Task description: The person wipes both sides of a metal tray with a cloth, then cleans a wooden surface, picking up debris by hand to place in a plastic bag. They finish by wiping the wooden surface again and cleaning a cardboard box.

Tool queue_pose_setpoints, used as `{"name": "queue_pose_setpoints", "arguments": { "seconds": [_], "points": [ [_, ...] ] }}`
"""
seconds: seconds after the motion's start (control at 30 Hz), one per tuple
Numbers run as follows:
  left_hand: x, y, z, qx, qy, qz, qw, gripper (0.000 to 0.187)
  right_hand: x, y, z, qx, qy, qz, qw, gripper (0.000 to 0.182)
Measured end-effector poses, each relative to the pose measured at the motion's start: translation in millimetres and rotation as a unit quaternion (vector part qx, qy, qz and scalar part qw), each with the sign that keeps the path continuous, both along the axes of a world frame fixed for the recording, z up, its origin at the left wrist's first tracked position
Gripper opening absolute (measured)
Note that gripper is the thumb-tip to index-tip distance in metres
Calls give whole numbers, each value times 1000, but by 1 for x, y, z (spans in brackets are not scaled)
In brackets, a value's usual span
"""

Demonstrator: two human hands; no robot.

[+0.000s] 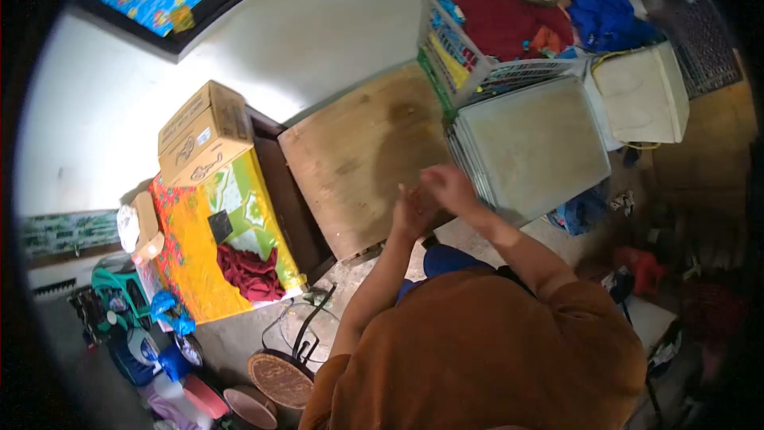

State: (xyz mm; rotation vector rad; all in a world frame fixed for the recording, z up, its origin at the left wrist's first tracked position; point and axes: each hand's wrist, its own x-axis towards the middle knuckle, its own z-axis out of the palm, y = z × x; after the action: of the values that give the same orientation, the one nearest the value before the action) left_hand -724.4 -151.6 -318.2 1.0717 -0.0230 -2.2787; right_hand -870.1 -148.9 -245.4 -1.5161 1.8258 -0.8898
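Note:
Both of my hands are held close together over the front right part of a plain wooden tabletop [358,167]. My left hand [415,212] is turned palm up with its thumb raised and apart, and some of its fingers are hidden behind the other hand. Just above that palm, my right hand [450,189] has its fingers curled in; I cannot tell what, if anything, is in them. My shadow falls across the wood beyond the hands.
Right of the tabletop stands a stack of pale boards [537,143], with a crate of cloth [477,72] behind it. On the left, a cardboard box [203,139] and a dark red cloth [251,271] lie on a yellow-covered table [191,271]. A round stool [281,378] is at lower left.

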Motion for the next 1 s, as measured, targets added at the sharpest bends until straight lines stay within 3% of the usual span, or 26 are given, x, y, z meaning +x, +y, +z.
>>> {"name": "queue_pose_setpoints", "arguments": {
  "seconds": [0.07,0.17,0.2,0.23,0.27,0.3,0.33,0.37,0.4,0.43,0.5,0.53,0.6,0.7,0.77,0.8,0.83,0.9,0.97,1.0],
  "points": [
    [25,1,-24,-96,167,129,973,58,72,-4,-22,-200,-15,121,972,29],
    [57,-19,-41,-297,356,147,874,63,120,-25,-36,-301,108,155,935,36],
    [71,-21,13,-248,249,177,919,63,121,-47,-66,-107,-90,129,982,38],
    [84,-24,71,-186,131,194,954,64,119,-76,-112,102,-278,95,950,39],
    [97,-27,130,-117,23,198,973,64,122,-83,-121,192,-326,88,921,41],
    [105,-25,151,-184,-33,183,965,64,125,-89,-127,281,-364,73,885,44],
    [113,-23,171,-246,-93,172,949,64,126,-89,-109,247,-288,93,921,46],
    [120,-19,178,-303,-153,157,928,64,140,-83,-105,232,-298,93,921,47],
    [123,-14,167,-382,-250,123,881,63,154,-78,-103,218,-309,94,921,49],
    [125,-9,142,-450,-343,85,820,62,172,-66,-123,226,-404,72,884,48],
    [132,-5,97,-555,-515,-4,653,60,195,-58,-127,272,-566,96,772,51],
    [139,2,86,-577,-560,-20,594,60,204,-57,-114,312,-630,141,697,55],
    [161,21,73,-603,-646,-59,465,61,219,-59,-87,382,-719,220,538,60],
    [200,33,77,-478,-796,-205,309,61,200,-72,-50,467,-746,307,361,52],
    [239,36,74,-387,-841,-214,311,63,192,-76,-19,482,-635,274,537,54],
    [257,34,69,-318,-881,-223,271,64,190,-79,-6,477,-570,254,619,55],
    [280,31,61,-279,-904,-160,281,66,190,-81,6,475,-520,248,665,55],
    [320,24,64,-110,-927,-89,348,93,194,-84,21,458,-419,233,749,55],
    [351,28,77,-26,-909,-30,416,105,199,-85,13,440,-401,240,767,55],
    [370,32,75,-12,-879,-49,474,107,202,-83,18,438,-401,246,766,54]
  ]
}}
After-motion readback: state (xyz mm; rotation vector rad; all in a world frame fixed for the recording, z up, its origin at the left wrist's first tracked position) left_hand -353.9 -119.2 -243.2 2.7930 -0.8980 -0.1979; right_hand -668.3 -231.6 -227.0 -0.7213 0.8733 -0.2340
